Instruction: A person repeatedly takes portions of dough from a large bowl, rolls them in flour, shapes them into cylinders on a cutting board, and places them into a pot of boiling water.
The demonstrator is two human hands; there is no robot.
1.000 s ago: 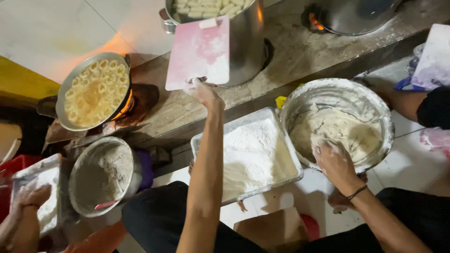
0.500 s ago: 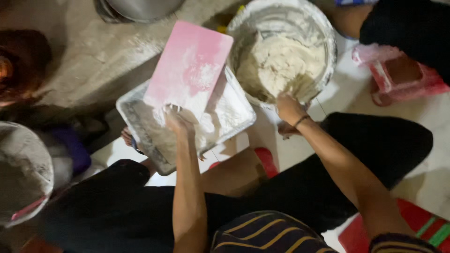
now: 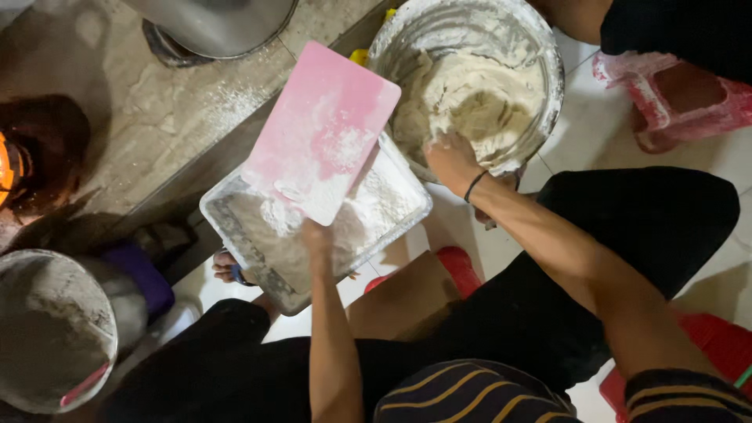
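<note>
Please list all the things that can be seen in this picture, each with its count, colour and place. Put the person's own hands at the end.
cutting board: one, pink, dusted white, held tilted over the tray
tray: one, metal, rectangular, holding white flour, centre
bowl: one, metal, round, with pale dough, top right
pot: one, metal, top edge, on the stone ledge
stone ledge: one, grey, floured, upper left
fire: one, orange glow, far left
second bowl: one, grey, floury inside, bottom left
stool: one, pink plastic, right
wristband: one, black, on the right wrist
left hand: one, gripping the board's lower edge
right hand: one, in the dough
</note>
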